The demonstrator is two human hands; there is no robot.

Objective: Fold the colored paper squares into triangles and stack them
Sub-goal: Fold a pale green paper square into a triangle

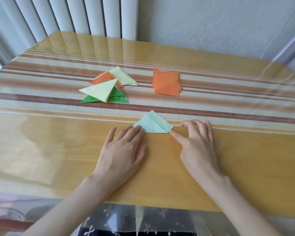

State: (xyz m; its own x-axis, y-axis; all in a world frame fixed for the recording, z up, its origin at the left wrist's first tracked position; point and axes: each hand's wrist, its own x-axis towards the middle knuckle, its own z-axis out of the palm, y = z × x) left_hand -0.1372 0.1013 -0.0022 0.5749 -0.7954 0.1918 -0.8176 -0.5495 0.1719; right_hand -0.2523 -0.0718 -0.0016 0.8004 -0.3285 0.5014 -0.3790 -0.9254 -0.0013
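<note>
A pale green paper (153,124), folded into a triangle, lies flat on the table in front of me. My left hand (124,147) lies flat with straight fingers, its fingertips pressing the triangle's left corner. My right hand (197,142) rests to the right, its thumb tip touching the triangle's right corner, the other fingers loosely bent on the table. A loose pile of folded triangles (107,86) in cream, orange and green sits further back on the left. A stack of unfolded orange squares (166,82) sits back right.
The table (58,150) carries a striped yellow-and-brown cloth under a glossy transparent cover. Vertical blinds (66,17) and a white wall stand behind the far edge. The near table edge runs just below my forearms.
</note>
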